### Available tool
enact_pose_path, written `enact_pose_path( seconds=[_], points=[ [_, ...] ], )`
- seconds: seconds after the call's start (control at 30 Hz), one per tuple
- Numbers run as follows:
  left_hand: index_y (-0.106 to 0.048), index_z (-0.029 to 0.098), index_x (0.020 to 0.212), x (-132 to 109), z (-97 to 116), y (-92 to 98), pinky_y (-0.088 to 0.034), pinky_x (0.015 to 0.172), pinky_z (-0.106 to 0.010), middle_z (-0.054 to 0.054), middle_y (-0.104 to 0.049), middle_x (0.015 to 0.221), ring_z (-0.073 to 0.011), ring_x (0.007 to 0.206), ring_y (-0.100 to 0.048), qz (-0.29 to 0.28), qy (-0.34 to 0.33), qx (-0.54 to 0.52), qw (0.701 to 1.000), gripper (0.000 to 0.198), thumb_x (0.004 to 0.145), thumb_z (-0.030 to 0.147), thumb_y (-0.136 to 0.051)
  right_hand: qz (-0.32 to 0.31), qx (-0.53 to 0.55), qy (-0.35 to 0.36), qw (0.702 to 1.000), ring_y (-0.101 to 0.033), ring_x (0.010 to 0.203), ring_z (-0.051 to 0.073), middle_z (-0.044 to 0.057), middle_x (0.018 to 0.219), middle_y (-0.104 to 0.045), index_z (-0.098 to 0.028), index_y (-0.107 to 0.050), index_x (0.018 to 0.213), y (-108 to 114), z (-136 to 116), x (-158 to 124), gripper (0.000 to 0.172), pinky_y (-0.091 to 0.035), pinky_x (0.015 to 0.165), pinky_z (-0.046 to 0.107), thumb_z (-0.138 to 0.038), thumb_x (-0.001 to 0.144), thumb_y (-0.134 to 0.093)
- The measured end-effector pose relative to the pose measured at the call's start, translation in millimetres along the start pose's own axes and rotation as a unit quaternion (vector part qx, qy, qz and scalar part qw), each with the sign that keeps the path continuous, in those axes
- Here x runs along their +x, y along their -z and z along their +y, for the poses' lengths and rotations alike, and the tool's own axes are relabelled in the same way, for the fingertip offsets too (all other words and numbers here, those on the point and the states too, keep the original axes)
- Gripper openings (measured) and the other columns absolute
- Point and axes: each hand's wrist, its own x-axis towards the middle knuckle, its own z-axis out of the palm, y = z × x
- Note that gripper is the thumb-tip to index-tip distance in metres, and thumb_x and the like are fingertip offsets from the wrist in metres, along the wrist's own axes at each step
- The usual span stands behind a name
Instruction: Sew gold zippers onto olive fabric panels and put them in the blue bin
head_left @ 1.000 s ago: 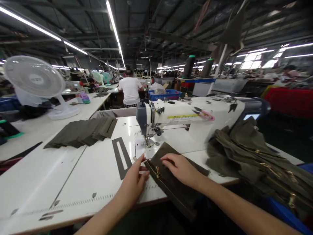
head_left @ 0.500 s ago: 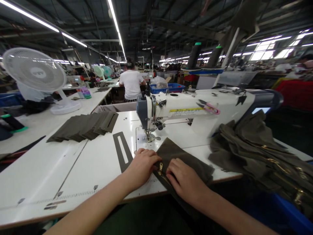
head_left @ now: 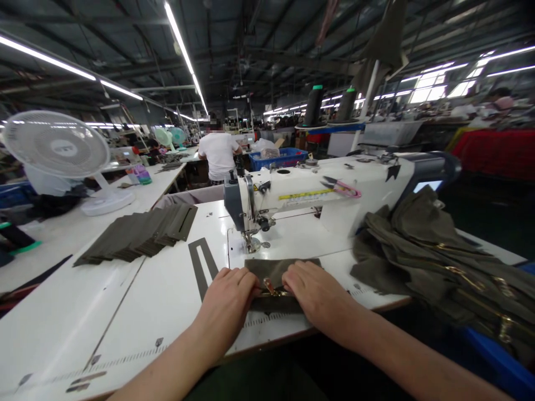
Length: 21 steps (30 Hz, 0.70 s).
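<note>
Both hands grip an olive fabric piece (head_left: 273, 268) with a gold zipper (head_left: 273, 292) across it, at the front of the sewing table. My left hand (head_left: 232, 292) pinches its left end beside the zipper pull. Fingers of my right hand (head_left: 311, 287) are closed on the fabric to the right of the pull. The fabric lies in front of the white sewing machine (head_left: 301, 186), short of its presser foot (head_left: 252, 243). A flat olive piece with a long slot (head_left: 197, 273) lies left of my left hand.
A fanned stack of olive fabric pieces (head_left: 134, 234) lies at left. Olive pieces with gold zippers (head_left: 422, 245) are heaped at right. Pink-handled thread snips (head_left: 343, 187) rest on the machine. A white fan (head_left: 62, 147) stands at far left; a person in white (head_left: 217, 153) sits ahead.
The zippered fabric has turned from a slant to lie nearly level, its zipper now running left to right. My right hand has risen slightly. The camera view has shifted a little.
</note>
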Motion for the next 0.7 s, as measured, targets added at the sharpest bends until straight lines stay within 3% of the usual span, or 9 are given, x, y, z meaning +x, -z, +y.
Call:
enact_pose_path(
  seconds=[0.1, 0.23, 0.3, 0.4, 0.47, 0.5, 0.53, 0.6, 0.7],
  points=[
    [-0.053, 0.019, 0.104, 6, 8, 19.6, -0.041, 0.078, -0.034, -0.005, -0.06, 0.094, -0.0225, 0.087, -0.054, 0.003, -0.012, -0.081, 0.997, 0.03, 0.076, 0.024, -0.063, 0.013, -0.033, 0.065, 0.997, -0.046, 0.063, 0.02, 0.007, 0.068, -0.053, -0.012, -0.054, 0.072, 20, -2, 15, 0.022, -0.037, 0.059, 0.033, -0.002, 0.08, -0.036],
    [-0.06, 0.018, 0.072, 22, 24, 38.8, -0.04, 0.058, -0.023, 0.001, -0.058, 0.064, -0.0154, 0.063, -0.054, -0.088, 0.0, -0.197, 0.977, 0.008, 0.077, 0.015, -0.054, 0.081, -0.062, 0.119, 0.988, -0.048, 0.066, 0.02, 0.007, 0.071, -0.054, -0.012, -0.055, 0.077, 58, -4, 26, 0.021, -0.041, 0.062, 0.035, -0.006, 0.084, -0.036],
    [-0.057, 0.016, 0.064, 30, 32, 43.6, -0.037, 0.051, -0.021, 0.002, -0.053, 0.056, -0.0131, 0.056, -0.05, -0.051, 0.045, -0.297, 0.953, 0.015, 0.077, 0.019, -0.052, 0.168, -0.076, 0.087, 0.979, -0.051, 0.079, 0.022, 0.01, 0.084, -0.057, -0.011, -0.055, 0.086, 85, -5, 25, 0.014, -0.042, 0.073, 0.038, -0.008, 0.084, -0.042],
    [-0.057, 0.015, 0.079, 35, 38, 37.9, -0.042, 0.052, -0.021, 0.0, -0.057, 0.064, -0.0134, 0.057, -0.053, 0.05, 0.118, -0.499, 0.857, 0.017, 0.078, 0.032, -0.055, 0.287, -0.105, -0.023, 0.952, -0.049, 0.095, 0.023, 0.011, 0.097, -0.055, -0.016, -0.053, 0.095, 112, -11, 19, 0.015, -0.039, 0.085, 0.039, -0.011, 0.08, -0.054],
    [-0.054, 0.014, 0.093, 31, 34, 22.5, -0.048, 0.057, -0.025, -0.002, -0.061, 0.07, -0.0152, 0.06, -0.058, 0.075, 0.166, -0.587, 0.789, 0.03, 0.077, 0.038, -0.056, 0.3, -0.102, -0.075, 0.946, -0.05, 0.096, 0.024, 0.011, 0.099, -0.054, -0.017, -0.052, 0.098, 105, -13, 11, 0.019, -0.04, 0.085, 0.04, -0.015, 0.08, -0.056],
    [-0.053, 0.013, 0.099, 25, 30, 12.0, -0.05, 0.06, -0.028, -0.004, -0.063, 0.074, -0.0169, 0.062, -0.06, 0.072, 0.188, -0.602, 0.773, 0.036, 0.076, 0.04, -0.057, 0.281, -0.091, -0.091, 0.951, -0.051, 0.096, 0.024, 0.012, 0.1, -0.054, -0.017, -0.052, 0.1, 92, -12, 6, 0.019, -0.041, 0.084, 0.04, -0.017, 0.081, -0.055],
    [-0.051, 0.012, 0.102, 19, 24, 1.0, -0.051, 0.062, -0.03, -0.007, -0.064, 0.077, -0.019, 0.065, -0.062, 0.062, 0.212, -0.599, 0.77, 0.04, 0.076, 0.042, -0.057, 0.243, -0.074, -0.101, 0.962, -0.052, 0.095, 0.025, 0.013, 0.101, -0.055, -0.016, -0.051, 0.101, 75, -9, 0, 0.02, -0.042, 0.083, 0.041, -0.02, 0.082, -0.053],
    [-0.048, 0.011, 0.112, 2, 8, -18.3, -0.052, 0.07, -0.036, -0.013, -0.064, 0.096, -0.0249, 0.083, -0.063, 0.045, 0.241, -0.531, 0.811, 0.046, 0.077, 0.041, -0.056, 0.143, -0.057, -0.144, 0.977, -0.054, 0.091, 0.025, 0.013, 0.099, -0.056, -0.015, -0.053, 0.1, 32, 0, -16, 0.019, -0.044, 0.077, 0.041, -0.025, 0.085, -0.046],
    [-0.041, 0.02, 0.127, -19, -19, -26.9, -0.033, 0.1, -0.046, -0.012, -0.041, 0.134, -0.0292, 0.125, -0.036, 0.065, 0.166, -0.283, 0.942, 0.051, 0.08, 0.03, -0.055, 0.012, -0.015, -0.19, 0.982, -0.056, 0.088, 0.025, 0.012, 0.097, -0.059, -0.014, -0.056, 0.101, -19, 16, -38, 0.025, -0.045, 0.073, 0.037, -0.029, 0.084, -0.045]
  ],
)
